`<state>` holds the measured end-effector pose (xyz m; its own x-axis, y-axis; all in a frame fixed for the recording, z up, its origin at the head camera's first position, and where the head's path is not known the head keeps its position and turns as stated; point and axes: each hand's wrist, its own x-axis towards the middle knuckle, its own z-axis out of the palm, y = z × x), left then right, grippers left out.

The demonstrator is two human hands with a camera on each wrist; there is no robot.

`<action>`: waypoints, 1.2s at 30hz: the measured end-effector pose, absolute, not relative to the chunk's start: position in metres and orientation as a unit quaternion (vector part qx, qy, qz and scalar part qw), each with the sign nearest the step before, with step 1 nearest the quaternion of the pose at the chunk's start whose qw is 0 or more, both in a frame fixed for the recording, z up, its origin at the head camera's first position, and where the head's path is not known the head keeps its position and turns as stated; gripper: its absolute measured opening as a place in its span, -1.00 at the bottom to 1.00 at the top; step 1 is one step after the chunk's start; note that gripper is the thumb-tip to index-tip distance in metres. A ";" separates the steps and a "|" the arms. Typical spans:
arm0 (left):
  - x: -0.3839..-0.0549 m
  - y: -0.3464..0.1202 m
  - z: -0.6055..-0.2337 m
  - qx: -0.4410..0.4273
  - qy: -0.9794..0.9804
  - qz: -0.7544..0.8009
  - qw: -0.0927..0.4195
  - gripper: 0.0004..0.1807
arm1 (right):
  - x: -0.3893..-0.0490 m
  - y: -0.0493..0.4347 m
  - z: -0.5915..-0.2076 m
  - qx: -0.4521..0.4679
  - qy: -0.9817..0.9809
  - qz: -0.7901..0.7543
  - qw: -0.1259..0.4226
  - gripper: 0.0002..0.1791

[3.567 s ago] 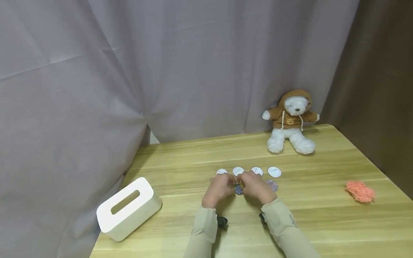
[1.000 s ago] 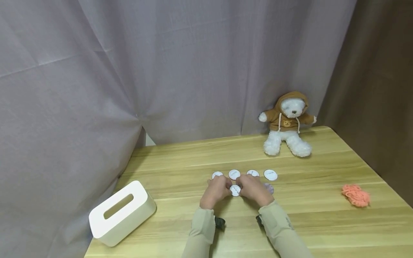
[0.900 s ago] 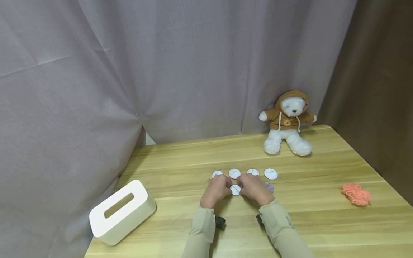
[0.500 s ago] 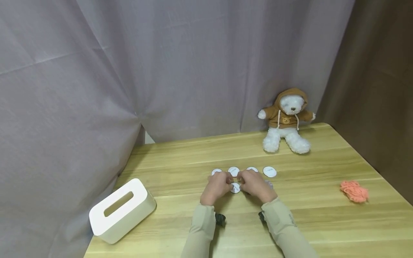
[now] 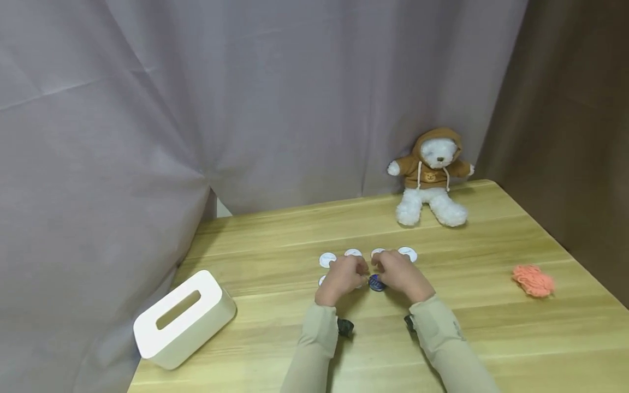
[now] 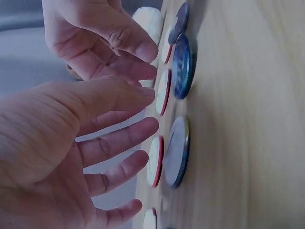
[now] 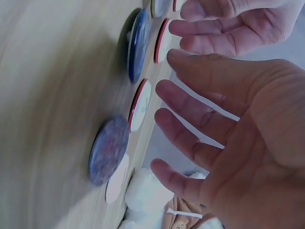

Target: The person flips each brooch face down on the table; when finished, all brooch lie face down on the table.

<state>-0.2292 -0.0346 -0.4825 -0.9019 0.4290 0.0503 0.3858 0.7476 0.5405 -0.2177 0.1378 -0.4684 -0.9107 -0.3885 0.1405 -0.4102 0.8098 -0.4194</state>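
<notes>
Both hands hover over two rows of round discs on the table, fingers spread and gently bent, nothing held. My left hand (image 5: 345,274) covers part of the front row; a front disc with a pale face up (image 6: 176,152) lies by its fingers. Between the two hands is a dark blue disc (image 5: 377,283), slightly tilted in the right wrist view, fingertips of both hands near it. Beside my right hand (image 5: 400,273) lies a purple patterned disc (image 7: 109,150), hidden in the head view. White-faced discs (image 5: 407,254) with red edges form the back row.
A white tissue box (image 5: 184,319) stands at the left. The teddy bear (image 5: 432,177) in a brown hoodie sits at the back right, against the grey curtain (image 5: 295,109). A bundle of coral yarn (image 5: 534,281) lies at the right of the wooden table (image 5: 275,338).
Between 3.6 s and 1 s ago, the dark disc between the hands was turned white face up. Since then both hands have left it and shifted right to the blue disc.
</notes>
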 end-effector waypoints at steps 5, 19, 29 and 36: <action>-0.230 -0.027 -0.486 0.232 0.941 0.244 0.020 -0.79 | -0.215 0.144 -0.471 0.213 -0.948 0.232 0.035 -0.69; -0.224 -0.016 -0.495 0.241 0.949 0.203 0.024 -0.70 | -0.208 0.147 -0.487 0.234 -0.944 0.227 0.046 -0.69; -0.222 -0.019 -0.492 0.244 0.942 0.230 0.017 -0.75 | -0.212 0.151 -0.482 0.251 -0.939 0.233 0.041 -0.72; -0.223 -0.024 -0.487 0.247 0.936 0.250 0.008 -0.86 | -0.217 0.152 -0.476 0.253 -0.934 0.250 0.020 -0.78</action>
